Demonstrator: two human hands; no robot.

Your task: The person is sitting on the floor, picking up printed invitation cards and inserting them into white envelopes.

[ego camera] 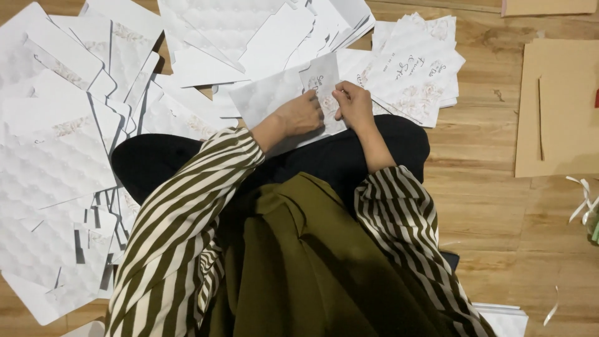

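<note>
A white embossed card envelope (274, 93) with a floral print lies across my lap on black cloth. My left hand (301, 114) presses down on its lower middle. My right hand (352, 103) pinches its right edge, fingers curled on the flap. Both hands touch the same sheet, close together. Striped sleeves cover my forearms. The part of the sheet beneath my hands is hidden.
Several flat white cut-out sheets (56, 156) spread over the wooden floor (493, 200) at the left and top. A stack of printed floral cards (418, 68) lies right of my hands. Brown cardboard (561, 106) sits at the right, with paper strips (583, 200) below it.
</note>
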